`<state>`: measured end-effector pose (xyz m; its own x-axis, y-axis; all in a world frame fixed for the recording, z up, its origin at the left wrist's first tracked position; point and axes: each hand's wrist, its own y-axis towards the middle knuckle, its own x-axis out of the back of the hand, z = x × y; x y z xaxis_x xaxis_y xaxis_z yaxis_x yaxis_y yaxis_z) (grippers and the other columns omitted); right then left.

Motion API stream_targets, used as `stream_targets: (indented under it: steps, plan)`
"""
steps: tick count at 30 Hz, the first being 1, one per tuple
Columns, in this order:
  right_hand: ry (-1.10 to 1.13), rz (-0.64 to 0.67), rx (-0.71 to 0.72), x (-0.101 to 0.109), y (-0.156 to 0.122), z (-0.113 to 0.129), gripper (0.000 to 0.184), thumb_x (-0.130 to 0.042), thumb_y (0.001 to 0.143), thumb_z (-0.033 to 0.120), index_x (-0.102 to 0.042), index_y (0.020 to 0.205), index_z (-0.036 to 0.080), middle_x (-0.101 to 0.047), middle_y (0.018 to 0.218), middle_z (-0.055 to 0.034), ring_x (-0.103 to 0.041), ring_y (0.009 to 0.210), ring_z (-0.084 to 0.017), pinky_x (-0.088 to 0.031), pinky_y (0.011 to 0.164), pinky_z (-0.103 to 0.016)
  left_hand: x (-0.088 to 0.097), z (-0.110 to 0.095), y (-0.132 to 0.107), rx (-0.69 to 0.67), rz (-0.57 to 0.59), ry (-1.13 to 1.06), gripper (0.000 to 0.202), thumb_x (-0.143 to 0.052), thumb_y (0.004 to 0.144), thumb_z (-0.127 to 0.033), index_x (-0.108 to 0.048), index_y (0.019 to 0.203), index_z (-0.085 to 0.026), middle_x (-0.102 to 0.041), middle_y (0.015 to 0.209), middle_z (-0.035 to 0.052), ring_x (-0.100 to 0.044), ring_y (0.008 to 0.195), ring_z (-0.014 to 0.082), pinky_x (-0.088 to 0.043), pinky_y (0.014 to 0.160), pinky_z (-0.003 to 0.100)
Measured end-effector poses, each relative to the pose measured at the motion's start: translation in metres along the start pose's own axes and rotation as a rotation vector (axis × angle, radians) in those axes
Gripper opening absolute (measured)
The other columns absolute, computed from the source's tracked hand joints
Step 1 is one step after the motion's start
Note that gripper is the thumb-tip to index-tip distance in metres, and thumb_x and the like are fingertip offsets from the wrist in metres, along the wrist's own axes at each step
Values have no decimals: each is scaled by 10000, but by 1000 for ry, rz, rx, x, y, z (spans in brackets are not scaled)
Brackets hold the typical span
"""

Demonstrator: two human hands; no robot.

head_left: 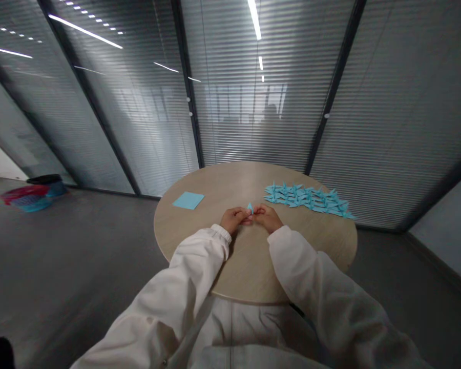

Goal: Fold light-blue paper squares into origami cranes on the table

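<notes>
Currently left hand (pixel 233 219) and right hand (pixel 269 219) have fingers pinched nearly closed on a small folded blue piece (pixel 250 207), mid-worktop (pixel 253 271). Square blue paper (pixel 188 200) at worktop's 10 o'clock; rows of folded blue cranes (pixel 307 198) at 2 o'clock.

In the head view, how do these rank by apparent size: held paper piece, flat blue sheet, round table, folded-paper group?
1. Round table
2. Folded-paper group
3. Flat blue sheet
4. Held paper piece
</notes>
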<state>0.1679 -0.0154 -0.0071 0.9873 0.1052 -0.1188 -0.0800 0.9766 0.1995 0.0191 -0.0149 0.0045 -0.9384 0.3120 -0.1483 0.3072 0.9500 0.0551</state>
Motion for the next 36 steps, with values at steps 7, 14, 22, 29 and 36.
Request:
stream_targets:
  steps: [7,14,22,29,36]
  plan:
    - [-94,-82,46,-6,2,1,450,-783,454,314,-503,781,184,-604,699,24,-590,678,-131,-467,715,-294,1,0,1,-52,-115,2,436,-777,490,-478,-689,721,-119,-638,651,25,-583,607,129,-503,658,279]
    - [-234,-65,113,-7,0,0,360,-714,579,403,-586,809,158,-653,802,-32,-600,758,-146,-475,759,-309,4,0,2,-191,-270,216,372,-709,574,-507,-716,698,-156,-640,831,61,-563,737,152,-424,540,216]
    - [-213,151,-1,-4,-2,2,306,-664,631,444,-683,667,141,-685,660,-46,-626,626,-158,-502,637,-290,2,3,3,-215,-159,123,398,-741,564,-469,-710,764,-126,-636,717,45,-547,638,124,-443,622,251]
    - [-386,236,92,-5,-8,11,304,-642,666,445,-699,596,155,-678,599,-51,-621,591,-165,-496,613,-277,2,2,2,-218,-215,154,407,-784,489,-477,-651,603,-110,-529,509,-18,-416,466,60,-305,468,204]
    - [-354,265,75,-5,-6,11,330,-643,662,463,-685,590,144,-665,576,-42,-606,557,-146,-490,602,-264,4,-2,0,-208,-215,222,425,-726,547,-527,-677,617,-111,-556,520,5,-426,475,76,-330,479,211]
